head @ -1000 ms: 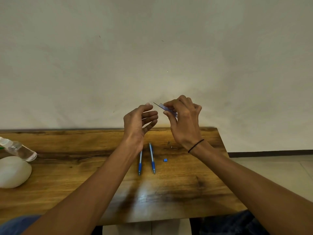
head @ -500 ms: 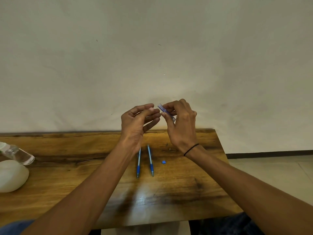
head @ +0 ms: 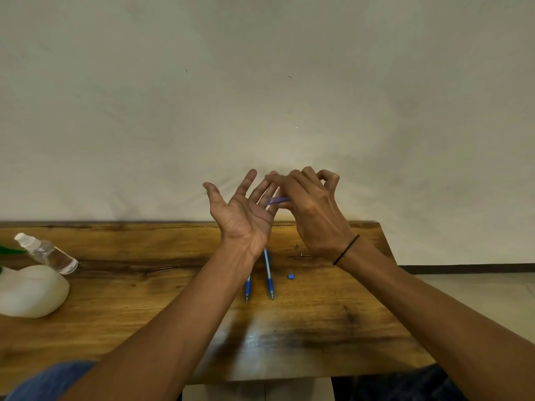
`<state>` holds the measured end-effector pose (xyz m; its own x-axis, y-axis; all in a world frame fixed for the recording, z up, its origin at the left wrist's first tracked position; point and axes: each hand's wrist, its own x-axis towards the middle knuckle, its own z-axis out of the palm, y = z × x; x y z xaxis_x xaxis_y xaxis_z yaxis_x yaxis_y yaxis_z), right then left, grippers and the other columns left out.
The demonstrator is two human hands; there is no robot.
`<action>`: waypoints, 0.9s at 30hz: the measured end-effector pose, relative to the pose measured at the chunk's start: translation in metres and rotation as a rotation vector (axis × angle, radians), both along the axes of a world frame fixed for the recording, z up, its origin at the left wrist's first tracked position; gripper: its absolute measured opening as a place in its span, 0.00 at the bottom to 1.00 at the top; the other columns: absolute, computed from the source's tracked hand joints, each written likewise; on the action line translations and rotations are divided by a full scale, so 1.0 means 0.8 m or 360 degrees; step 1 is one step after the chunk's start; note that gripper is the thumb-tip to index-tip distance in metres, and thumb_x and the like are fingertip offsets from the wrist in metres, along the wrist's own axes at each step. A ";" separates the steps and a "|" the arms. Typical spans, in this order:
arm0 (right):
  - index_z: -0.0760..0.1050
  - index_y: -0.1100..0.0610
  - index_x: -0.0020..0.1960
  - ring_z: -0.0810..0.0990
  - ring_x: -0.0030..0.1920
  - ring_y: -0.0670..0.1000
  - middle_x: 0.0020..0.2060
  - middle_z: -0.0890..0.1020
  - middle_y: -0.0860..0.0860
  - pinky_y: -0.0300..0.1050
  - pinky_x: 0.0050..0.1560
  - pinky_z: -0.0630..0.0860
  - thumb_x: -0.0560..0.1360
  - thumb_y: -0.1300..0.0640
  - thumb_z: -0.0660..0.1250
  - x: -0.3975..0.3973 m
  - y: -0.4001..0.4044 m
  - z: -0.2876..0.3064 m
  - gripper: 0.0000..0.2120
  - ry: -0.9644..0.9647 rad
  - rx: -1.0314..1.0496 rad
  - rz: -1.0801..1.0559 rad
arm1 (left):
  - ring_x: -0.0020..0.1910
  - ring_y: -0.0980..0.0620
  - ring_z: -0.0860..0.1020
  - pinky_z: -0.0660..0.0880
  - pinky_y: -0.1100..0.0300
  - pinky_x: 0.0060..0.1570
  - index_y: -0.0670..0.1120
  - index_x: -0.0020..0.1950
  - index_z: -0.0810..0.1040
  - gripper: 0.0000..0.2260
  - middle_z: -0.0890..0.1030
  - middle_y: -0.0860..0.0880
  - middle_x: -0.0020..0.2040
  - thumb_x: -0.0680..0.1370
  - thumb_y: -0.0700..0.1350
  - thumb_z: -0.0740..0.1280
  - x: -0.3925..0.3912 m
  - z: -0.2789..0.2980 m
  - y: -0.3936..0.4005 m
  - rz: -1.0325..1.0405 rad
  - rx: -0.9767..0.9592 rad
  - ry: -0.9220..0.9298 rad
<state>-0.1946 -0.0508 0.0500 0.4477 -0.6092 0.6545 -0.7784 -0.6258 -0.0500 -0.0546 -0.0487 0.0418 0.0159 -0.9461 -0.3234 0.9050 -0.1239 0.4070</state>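
Blue piece: only a short, thin, translucent violet-blue length shows; the rest is hidden behind the right hand, so its full shape and kind cannot be made out, and it is blurred. It is held in the air above the far edge of the table, level and pointing toward the left hand, its free end over that hand's fingers; contact with them cannot be told. The right hand grasps the piece with curled fingers, back to the camera; the pinch itself is hidden. The left hand is released, palm up, fingers spread and straight, holding nothing. A dark band circles the right wrist. On the table below lie two blue-and-white pens side by side, apart: the first pen is mostly covered by the left forearm, the second pen shows almost whole. A small blue bit lies just beside the second pen. Small metal parts near the right wrist are too small to identify. At the left edge, a clear bottle leans on a white lump, both cut off.
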 end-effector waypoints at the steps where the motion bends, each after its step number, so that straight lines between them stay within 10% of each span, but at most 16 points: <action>1: 0.79 0.53 0.58 0.74 0.53 0.52 0.50 0.79 0.50 0.54 0.53 0.61 0.73 0.69 0.75 -0.001 0.000 0.000 0.19 0.0023 -0.0021 0.0041 | 0.69 0.33 0.77 0.75 0.39 0.65 0.40 0.76 0.71 0.43 0.78 0.31 0.68 0.79 0.74 0.49 -0.001 0.001 0.001 -0.0004 0.0000 -0.0002; 10: 0.81 0.53 0.54 0.74 0.55 0.53 0.52 0.80 0.50 0.55 0.54 0.60 0.73 0.73 0.70 -0.002 0.003 0.004 0.18 0.0147 0.0023 0.0117 | 0.68 0.33 0.78 0.73 0.42 0.69 0.40 0.77 0.70 0.44 0.78 0.31 0.68 0.79 0.75 0.48 -0.004 0.009 0.006 0.0012 0.0061 -0.0071; 17: 0.81 0.54 0.53 0.75 0.56 0.55 0.52 0.81 0.52 0.56 0.56 0.60 0.75 0.70 0.66 -0.001 0.006 0.007 0.15 0.0205 0.0053 0.0131 | 0.48 0.41 0.85 0.80 0.55 0.38 0.40 0.76 0.71 0.45 0.79 0.31 0.67 0.78 0.75 0.48 -0.006 0.012 0.010 -0.0010 0.0043 -0.0082; 27: 0.82 0.51 0.53 0.75 0.55 0.53 0.49 0.79 0.49 0.55 0.54 0.60 0.71 0.72 0.73 -0.004 0.005 0.004 0.18 0.0065 0.0168 0.0020 | 0.66 0.35 0.80 0.73 0.41 0.70 0.41 0.73 0.75 0.39 0.82 0.33 0.65 0.80 0.72 0.53 -0.003 0.007 0.003 -0.0018 0.0020 -0.0191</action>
